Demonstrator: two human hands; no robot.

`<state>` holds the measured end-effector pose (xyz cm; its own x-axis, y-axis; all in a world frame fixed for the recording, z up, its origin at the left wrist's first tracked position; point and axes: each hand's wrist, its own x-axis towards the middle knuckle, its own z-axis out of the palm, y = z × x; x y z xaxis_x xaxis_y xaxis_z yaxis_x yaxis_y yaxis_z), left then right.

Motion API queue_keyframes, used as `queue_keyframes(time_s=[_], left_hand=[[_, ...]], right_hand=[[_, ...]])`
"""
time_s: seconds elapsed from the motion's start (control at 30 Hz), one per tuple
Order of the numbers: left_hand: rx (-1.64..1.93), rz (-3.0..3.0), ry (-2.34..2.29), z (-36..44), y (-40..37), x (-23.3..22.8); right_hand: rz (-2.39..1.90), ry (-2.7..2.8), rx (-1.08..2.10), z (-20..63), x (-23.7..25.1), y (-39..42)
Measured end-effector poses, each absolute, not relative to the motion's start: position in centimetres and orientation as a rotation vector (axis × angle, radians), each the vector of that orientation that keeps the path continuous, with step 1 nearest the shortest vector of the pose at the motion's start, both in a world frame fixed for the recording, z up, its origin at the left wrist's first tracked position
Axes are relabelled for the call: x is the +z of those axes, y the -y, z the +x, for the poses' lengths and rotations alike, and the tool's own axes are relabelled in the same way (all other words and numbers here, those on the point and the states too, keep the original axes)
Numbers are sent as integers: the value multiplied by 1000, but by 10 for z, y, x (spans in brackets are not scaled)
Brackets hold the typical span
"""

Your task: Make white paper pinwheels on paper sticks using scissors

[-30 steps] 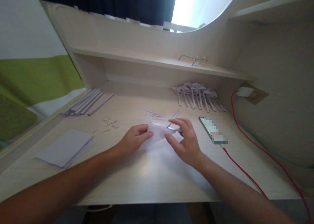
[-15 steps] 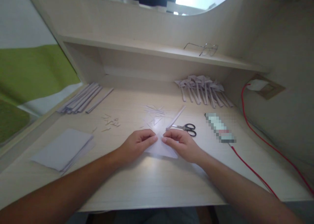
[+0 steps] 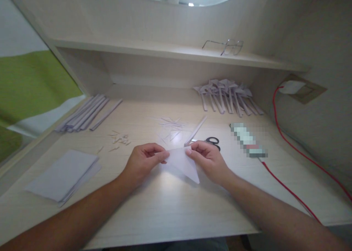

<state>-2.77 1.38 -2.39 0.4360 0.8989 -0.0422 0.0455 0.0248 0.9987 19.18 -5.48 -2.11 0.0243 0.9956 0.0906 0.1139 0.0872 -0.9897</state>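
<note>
left hand pinching paper sheet at its left corner | right hand pinching top edge | sheet mid-frame, apparently lifted off desk | risk: uneven pull skews crease; scissors just behind right knuckles

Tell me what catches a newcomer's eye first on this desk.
At the desk's middle, the left hand and right hand pinch a folded white paper between them. Behind the right hand lie black-handled scissors. A red cable runs along the right side, and a stack of paper sheets lies at the left.
</note>
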Motion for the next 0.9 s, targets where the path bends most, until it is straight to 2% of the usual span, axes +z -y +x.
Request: queue_keyframes(time_s=[0.13,0.3,0.5,0.6,0.73,0.9], left_hand=[[834,1311,-829,-28,-10,-26],[604,1384,-717,-23,0,-28],[531,1505,-752,-21,7,-26],[593,1478,-889,-22,5,-22],[688,1451,-910,-22,1,-20],[734,1420,-863,-25,-3,-30]], right_hand=[[-1226,1288,1054,190,-20,56],[-1238,1281,1023,181,-24,60],[-1289,1432,1104,194,-12,62],[-1525,1584,796,225,3,56],[-2195,1950,195,268,14,43],[-2302,2100,261,283,11,33]])
